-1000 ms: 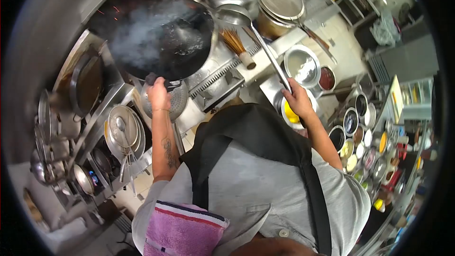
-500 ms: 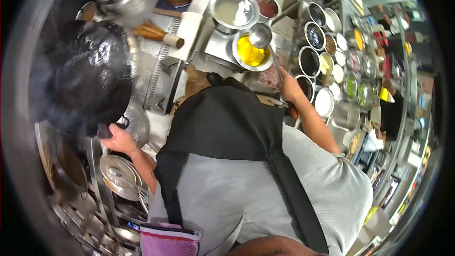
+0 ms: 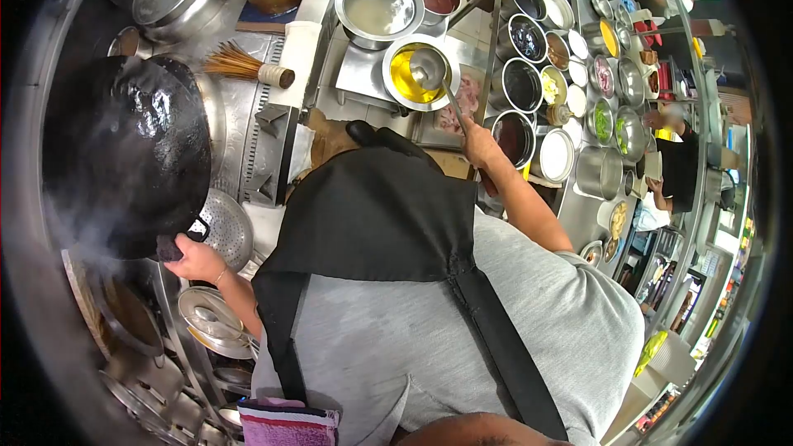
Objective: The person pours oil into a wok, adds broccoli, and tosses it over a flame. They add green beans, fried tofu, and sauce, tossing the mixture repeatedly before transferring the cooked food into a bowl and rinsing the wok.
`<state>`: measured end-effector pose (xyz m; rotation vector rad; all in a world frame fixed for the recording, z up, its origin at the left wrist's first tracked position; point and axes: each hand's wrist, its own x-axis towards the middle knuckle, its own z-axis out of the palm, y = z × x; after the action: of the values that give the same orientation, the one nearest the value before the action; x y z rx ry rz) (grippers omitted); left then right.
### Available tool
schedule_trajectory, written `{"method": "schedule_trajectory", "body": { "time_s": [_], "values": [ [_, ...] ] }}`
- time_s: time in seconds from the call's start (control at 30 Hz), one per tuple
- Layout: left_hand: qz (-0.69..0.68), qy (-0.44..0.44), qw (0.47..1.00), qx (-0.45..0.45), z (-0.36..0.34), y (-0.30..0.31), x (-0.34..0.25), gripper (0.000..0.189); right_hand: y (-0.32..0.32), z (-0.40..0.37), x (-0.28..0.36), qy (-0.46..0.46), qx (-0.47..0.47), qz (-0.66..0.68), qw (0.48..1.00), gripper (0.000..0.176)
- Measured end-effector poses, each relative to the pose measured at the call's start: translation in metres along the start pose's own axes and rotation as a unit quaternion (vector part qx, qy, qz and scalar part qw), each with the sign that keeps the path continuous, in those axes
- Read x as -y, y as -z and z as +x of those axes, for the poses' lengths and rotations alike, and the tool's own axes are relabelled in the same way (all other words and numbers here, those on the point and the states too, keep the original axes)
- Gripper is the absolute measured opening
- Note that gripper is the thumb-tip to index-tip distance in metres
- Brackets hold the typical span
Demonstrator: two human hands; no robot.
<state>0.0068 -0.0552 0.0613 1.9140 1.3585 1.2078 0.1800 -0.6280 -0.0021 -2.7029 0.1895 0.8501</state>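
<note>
My left hand [image 3: 198, 261] is closed on a dark cloth [image 3: 169, 249] at the handle of a large black wok [image 3: 132, 149], which is steaming. Its inside looks wet and shiny. With my right hand [image 3: 481, 147] I grip the long handle of a metal ladle [image 3: 427, 68]. The ladle's bowl is down in a metal bowl of yellow liquid [image 3: 405, 74], probably oil. That bowl stands beside a larger basin of cloudy liquid [image 3: 378, 7].
A bamboo brush [image 3: 239, 66] lies right of the wok, and a perforated strainer [image 3: 227, 230] below it. Raw meat [image 3: 462, 103] sits in a tray near the ladle handle. Several ingredient pots [image 3: 522, 85] fill the right counter. Another person [image 3: 679, 165] stands far right.
The ladle has gone from above the yellow bowl down into its liquid, along with my right hand. Steam around the wok's lower edge is thicker. The whole view has shifted slightly.
</note>
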Motion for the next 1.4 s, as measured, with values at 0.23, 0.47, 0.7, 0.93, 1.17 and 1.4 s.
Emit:
{"method": "schedule_trajectory", "body": {
  "time_s": [0.23,0.47,0.7,0.93,1.17,1.4],
  "values": [
    [-0.032,0.120,0.992,0.031,0.001,-0.008,-0.014,0.043,0.038,-0.027,0.006,0.015,0.043,0.235,0.971,0.066],
    [-0.281,0.428,0.854,0.095,0.025,-0.079,0.030,0.032,0.076,-0.058,0.115,0.200,0.061,0.195,0.958,0.067],
    [-0.429,0.503,0.743,0.101,0.028,-0.132,0.002,0.023,0.070,-0.069,0.312,0.486,-0.005,0.001,0.874,0.077],
    [-0.384,0.513,0.764,0.077,0.032,-0.164,0.032,0.024,-0.048,-0.014,0.463,0.501,-0.051,-0.238,0.831,0.084],
    [-0.492,0.442,0.634,0.400,0.025,-0.087,0.044,0.058,-0.061,0.001,0.439,0.616,-0.267,-0.035,0.740,0.048],
    [-0.290,0.406,0.659,0.563,-0.105,-0.028,0.047,0.048,-0.023,-0.064,0.153,0.599,-0.325,0.115,0.723,0.019]
  ]
}}
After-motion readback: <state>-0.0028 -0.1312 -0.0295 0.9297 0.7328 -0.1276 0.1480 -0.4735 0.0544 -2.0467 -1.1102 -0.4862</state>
